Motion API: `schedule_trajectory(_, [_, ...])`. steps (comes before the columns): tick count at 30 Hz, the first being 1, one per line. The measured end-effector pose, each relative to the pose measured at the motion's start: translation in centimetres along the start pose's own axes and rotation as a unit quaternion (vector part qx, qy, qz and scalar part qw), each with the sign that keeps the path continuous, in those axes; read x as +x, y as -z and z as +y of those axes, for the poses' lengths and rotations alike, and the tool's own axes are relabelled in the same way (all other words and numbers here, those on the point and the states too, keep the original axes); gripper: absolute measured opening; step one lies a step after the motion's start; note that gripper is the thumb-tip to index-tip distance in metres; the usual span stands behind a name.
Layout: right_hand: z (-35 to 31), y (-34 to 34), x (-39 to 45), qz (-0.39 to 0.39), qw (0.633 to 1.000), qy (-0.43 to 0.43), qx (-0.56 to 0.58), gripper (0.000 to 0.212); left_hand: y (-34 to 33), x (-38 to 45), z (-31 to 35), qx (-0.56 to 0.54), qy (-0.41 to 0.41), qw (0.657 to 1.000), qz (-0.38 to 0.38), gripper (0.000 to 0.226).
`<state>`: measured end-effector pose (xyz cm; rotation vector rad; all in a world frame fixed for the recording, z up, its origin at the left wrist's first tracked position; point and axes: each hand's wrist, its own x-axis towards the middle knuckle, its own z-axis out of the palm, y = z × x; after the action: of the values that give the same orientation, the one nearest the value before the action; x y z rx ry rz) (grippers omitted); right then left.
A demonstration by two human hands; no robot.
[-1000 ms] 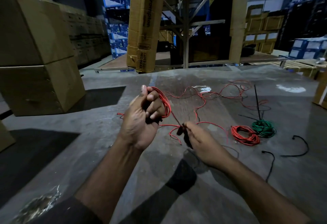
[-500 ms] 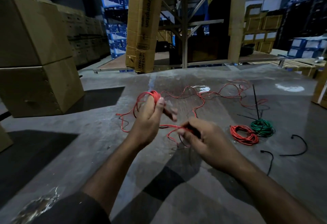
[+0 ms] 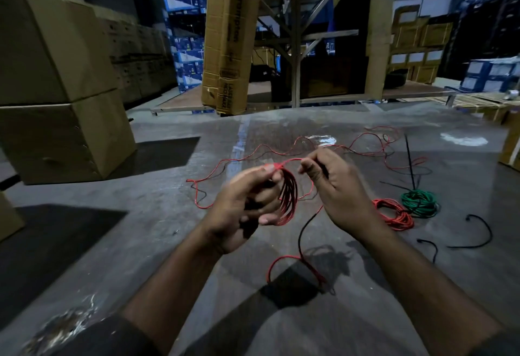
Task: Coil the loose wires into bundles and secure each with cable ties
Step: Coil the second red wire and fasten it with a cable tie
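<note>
My left hand [image 3: 242, 209] grips a small coil of red wire [image 3: 288, 201], its loops hanging between thumb and fingers. My right hand [image 3: 334, 187] pinches the same wire just right of the coil. The loose part of the red wire [image 3: 374, 142] trails away over the grey floor to the far right, and another stretch hangs below the hands. A finished red bundle [image 3: 394, 215] and a green bundle [image 3: 419, 203] lie side by side on the floor to the right. Black cable ties [image 3: 478, 232] lie near them.
Stacked cardboard boxes [image 3: 56, 88] stand at the left. A tall carton [image 3: 228, 37] leans on a metal rack [image 3: 295, 35] straight ahead. More boxes line the far right. One long black tie [image 3: 409, 161] lies behind the green bundle.
Both hands have risen and come closer together. The coil in my left hand has turned to hang downward, and my right hand has moved up along the wire to the coil.
</note>
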<state>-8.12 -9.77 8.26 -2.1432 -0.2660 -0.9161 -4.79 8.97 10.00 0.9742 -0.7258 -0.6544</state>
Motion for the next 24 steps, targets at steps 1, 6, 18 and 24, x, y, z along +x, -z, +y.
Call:
schedule_trajectory(1, [0.2, -0.2, -0.2, -0.007, 1.0, -0.009, 0.012, 0.037, 0.2, 0.0, 0.1, -0.061, 0.01, 0.998, -0.012, 0.027])
schedule_trajectory(6, [0.4, -1.7, -1.0, -0.078, 0.98, -0.084, 0.164, 0.034, 0.5, 0.1, 0.3, -0.239, 0.027, 0.968, -0.075, 0.034])
schedule_trajectory(18, [-0.1, -3.4, -3.8, -0.259, 0.938, -0.192, 0.126, 0.025, 0.3, 0.3, 2.2, -0.284, -0.13, 0.942, 0.123, 0.014])
schedule_trajectory(24, [-0.3, -3.0, -5.0, -0.35, 0.927, -0.097, -0.096, 0.031, 0.9, 1.5, 2.1, -0.111, -0.205, 0.96, 0.156, 0.043])
